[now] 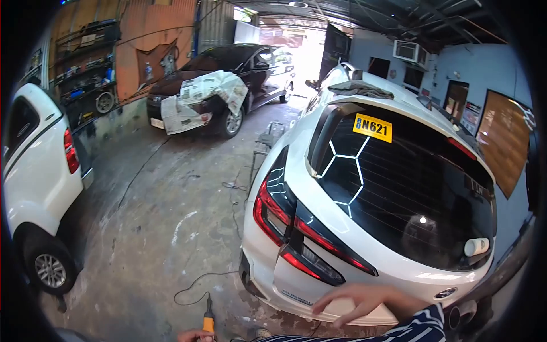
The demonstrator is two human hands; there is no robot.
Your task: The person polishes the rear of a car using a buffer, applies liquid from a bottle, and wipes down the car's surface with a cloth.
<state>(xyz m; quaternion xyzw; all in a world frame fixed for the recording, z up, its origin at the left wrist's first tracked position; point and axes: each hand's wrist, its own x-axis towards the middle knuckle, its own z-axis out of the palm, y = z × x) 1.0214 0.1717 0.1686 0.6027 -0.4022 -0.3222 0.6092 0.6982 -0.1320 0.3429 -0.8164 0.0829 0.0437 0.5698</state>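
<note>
And here's the left hand [192, 337], fingers closed round the near end of the orange tool [209, 325], just left of the white car [370, 216] at its rear corner. The tool's long axis points away from the body, its cord [200, 277] looping toward the car. Farther from the tool, the right hand [356, 301] hangs loosely spread before the car; contact, can't tell.

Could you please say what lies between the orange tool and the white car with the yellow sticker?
The head view shows concrete floor there, where a black cord loops from the orange tool towards the white car.
</note>
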